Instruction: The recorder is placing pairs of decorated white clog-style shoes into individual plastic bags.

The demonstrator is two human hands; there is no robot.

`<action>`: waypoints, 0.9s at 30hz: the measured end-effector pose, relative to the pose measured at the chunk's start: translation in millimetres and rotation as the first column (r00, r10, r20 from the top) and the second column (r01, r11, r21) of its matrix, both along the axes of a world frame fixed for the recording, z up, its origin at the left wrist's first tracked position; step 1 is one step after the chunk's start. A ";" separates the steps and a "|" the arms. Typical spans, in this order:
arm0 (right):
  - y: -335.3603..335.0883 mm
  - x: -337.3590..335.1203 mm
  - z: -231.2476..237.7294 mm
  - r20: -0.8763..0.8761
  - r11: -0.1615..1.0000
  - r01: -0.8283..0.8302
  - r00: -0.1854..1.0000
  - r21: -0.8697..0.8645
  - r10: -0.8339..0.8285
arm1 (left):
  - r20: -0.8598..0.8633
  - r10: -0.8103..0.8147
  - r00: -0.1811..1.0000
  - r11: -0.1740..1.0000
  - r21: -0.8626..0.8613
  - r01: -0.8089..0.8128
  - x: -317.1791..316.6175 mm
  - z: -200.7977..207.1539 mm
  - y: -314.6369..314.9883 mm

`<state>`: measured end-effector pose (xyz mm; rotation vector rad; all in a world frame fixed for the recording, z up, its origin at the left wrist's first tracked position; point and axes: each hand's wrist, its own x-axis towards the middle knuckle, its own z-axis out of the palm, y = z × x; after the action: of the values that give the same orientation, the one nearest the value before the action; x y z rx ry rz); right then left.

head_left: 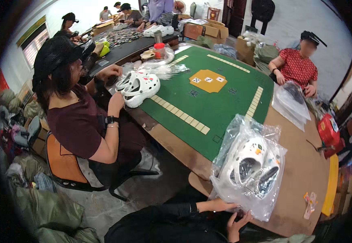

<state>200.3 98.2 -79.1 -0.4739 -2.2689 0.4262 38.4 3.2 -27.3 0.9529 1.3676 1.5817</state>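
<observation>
A pair of white clogs with coloured charms lies inside a clear plastic bag at the table's near right. My left hand is at the bag's near left corner, its fingers closed on the plastic. Just right of it and nearer to me, my right hand has its thumb and fingers at the bag's near edge; whether they grip the plastic is unclear. Both hands are low in the view, close together.
A green mat with a printed tile design covers much of the brown table. Left, a person handles other white clogs; across, a person in red sits by clear bags. A small colourful packet lies near the right edge.
</observation>
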 end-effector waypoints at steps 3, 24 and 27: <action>-8.2 -18.9 38.0 0.094 0.982 -0.187 0.978 0.020 0.185 | 0.006 0.026 1.000 1.000 -0.016 -0.026 1.4 -22.3 5.4; -45.1 -52.1 93.6 0.159 0.997 -0.002 0.987 0.078 -0.011 | -0.144 0.208 0.967 0.978 0.025 -0.207 -5.4 -11.2 -5.2; -47.8 -56.8 91.8 0.136 0.995 -0.005 0.991 0.095 -0.008 | -0.137 0.223 0.965 0.970 -0.064 -0.233 -0.3 -23.8 -7.3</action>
<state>143.6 50.3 12.7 -0.4682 -2.4085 0.2913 38.1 -4.1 -51.1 0.8866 1.6686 1.6435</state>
